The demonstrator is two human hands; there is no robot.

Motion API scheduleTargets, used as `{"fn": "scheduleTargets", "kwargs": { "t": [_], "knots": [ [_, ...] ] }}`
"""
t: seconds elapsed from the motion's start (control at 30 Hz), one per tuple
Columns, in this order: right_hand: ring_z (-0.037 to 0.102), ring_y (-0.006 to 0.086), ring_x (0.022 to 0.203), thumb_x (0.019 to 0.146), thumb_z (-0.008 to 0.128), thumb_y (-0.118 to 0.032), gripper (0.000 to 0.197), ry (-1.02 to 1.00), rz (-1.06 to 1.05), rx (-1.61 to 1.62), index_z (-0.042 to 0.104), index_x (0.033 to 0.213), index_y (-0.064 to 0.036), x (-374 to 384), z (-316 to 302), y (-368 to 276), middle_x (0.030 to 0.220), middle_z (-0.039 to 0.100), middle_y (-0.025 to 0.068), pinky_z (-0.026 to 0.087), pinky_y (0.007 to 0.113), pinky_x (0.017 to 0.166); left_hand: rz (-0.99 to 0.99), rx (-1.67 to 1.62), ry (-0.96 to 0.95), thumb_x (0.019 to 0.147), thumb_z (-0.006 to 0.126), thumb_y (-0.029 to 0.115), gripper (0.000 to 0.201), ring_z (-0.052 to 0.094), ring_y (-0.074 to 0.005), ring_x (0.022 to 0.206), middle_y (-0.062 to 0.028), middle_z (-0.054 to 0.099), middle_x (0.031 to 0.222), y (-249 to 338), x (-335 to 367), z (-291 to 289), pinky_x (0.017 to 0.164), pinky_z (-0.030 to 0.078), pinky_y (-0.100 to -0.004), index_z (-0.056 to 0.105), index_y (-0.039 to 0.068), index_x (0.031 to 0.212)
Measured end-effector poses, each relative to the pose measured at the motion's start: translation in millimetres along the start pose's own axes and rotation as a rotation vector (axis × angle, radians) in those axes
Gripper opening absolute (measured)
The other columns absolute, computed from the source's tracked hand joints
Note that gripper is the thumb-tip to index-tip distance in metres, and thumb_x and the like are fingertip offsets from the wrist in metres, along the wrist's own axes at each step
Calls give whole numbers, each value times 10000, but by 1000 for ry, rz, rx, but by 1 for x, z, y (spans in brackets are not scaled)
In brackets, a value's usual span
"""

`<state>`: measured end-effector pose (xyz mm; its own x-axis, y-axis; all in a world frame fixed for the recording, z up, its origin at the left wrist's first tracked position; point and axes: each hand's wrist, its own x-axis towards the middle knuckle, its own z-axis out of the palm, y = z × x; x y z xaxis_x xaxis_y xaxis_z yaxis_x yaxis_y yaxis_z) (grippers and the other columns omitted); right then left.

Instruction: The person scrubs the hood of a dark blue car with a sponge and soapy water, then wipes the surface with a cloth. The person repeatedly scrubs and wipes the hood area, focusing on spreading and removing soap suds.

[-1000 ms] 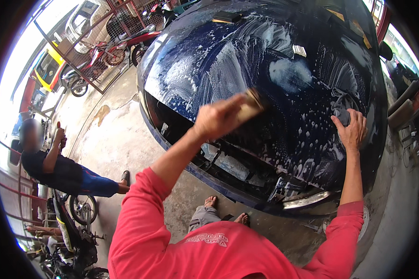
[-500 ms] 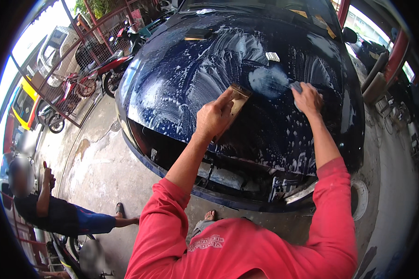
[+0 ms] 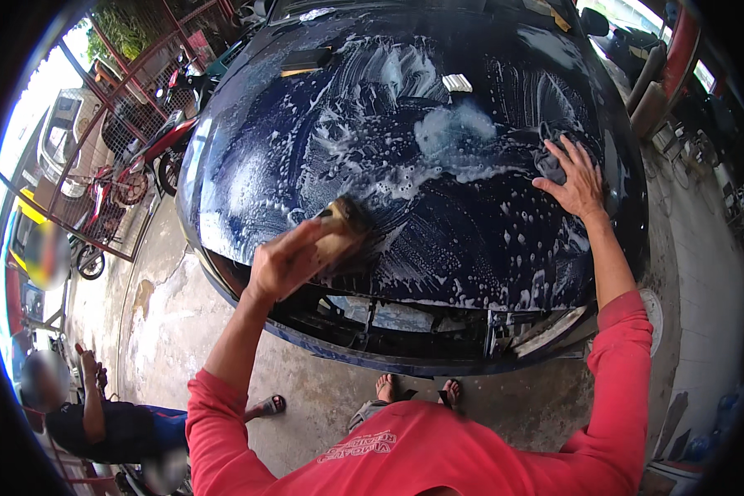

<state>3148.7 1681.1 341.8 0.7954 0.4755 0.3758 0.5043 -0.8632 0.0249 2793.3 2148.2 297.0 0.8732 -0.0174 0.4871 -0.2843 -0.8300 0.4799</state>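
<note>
The dark blue car hood (image 3: 463, 223) in front of me is streaked with white suds. My left hand (image 3: 283, 260) is closed around a flat tan block (image 3: 339, 236) with a dark edge, tilted near the hood's front left edge; its exact kind is unclear. On the hood's right side my right hand (image 3: 580, 183) lies with fingers spread over a crumpled dark grey cloth (image 3: 551, 162), partly hiding it. Between the hands, further up, is a pale cloudy patch (image 3: 455, 132) in the paint.
A black block (image 3: 306, 59) and a small white ridged piece (image 3: 456, 83) lie on the hood. Below the hood's front edge the front end gapes open, with a metal bar (image 3: 380, 314) inside. A person (image 3: 116, 426) is at lower left; a red motorcycle (image 3: 124, 186) stands beyond.
My left hand has moved left and nearer with the block, leaving fresh streaks. My right hand has shifted slightly right, its fingers now spread over the cloth. The view has shifted a little.
</note>
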Motion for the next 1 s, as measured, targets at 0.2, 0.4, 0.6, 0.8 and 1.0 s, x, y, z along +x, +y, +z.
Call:
{"fn": "scheduleTargets", "kwargs": {
  "t": [0.2,0.4,0.6,0.8,1.0],
  "knots": [
    [489,301,1538,980,591,-783,663,69,20,71,691,1485,-365,36,48,28,1651,564,10,365,592,1237,-408,158,277,1090,613,455,427,728,-393,1217,-199,771,1272,-72,273,47,994,579,-481,703,259,1458],
    [518,311,1517,982,609,-768,675,75,-43,85,698,1485,-328,41,36,28,1644,574,25,373,627,1217,-234,78,305,1044,726,243,441,816,-375,996,-206,816,1102,52,105,96,855,634,-437,691,173,1478],
    [523,296,1513,986,598,-774,687,67,-32,51,703,1478,-306,40,35,20,1637,579,27,352,702,1203,-218,93,197,1000,765,107,488,814,-355,1064,-190,814,1190,84,62,99,883,652,-415,677,119,1480],
    [486,297,1543,984,578,-793,734,81,-38,71,647,1536,-316,58,44,33,1673,535,37,359,646,1242,-473,246,334,1086,622,438,453,753,-439,1108,-218,790,1176,-3,258,89,949,591,-513,697,196,1462],
    [335,288,1644,1009,573,-751,884,531,-180,-65,344,1738,-308,48,65,39,1814,302,7,278,650,1299,-110,19,199,1004,739,152,525,817,-371,1014,-200,806,1202,96,49,106,859,652,-439,643,116,1519]
  ]
}}
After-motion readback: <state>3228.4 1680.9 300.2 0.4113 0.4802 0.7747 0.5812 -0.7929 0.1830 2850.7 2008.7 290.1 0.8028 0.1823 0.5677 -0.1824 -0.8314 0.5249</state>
